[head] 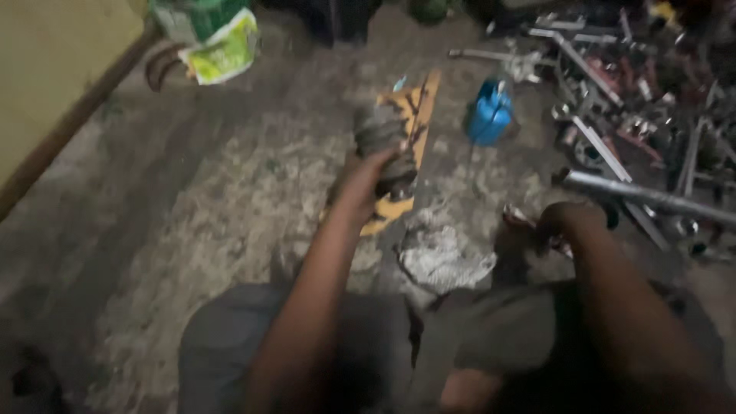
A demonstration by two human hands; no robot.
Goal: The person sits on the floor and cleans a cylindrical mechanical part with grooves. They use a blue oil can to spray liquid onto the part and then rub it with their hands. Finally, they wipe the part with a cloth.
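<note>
My left hand (366,178) grips a dark, greasy, ribbed cylindrical part (383,146) and holds it up over an orange piece of board (414,115) lying on the floor. My right hand (563,222) is lower and to the right, near a long metal bar (652,197); its fingers are curled, and blur hides whether they hold anything. A crumpled grey rag (441,257) lies on the floor between my hands. My knees in grey shorts (230,337) fill the bottom of the view.
A heap of metal tools and wrenches (621,92) covers the right side. A blue can (489,113) stands beside the heap. A green and white bag (218,42) lies at top left, near a yellow wall (54,69). The floor is stained concrete.
</note>
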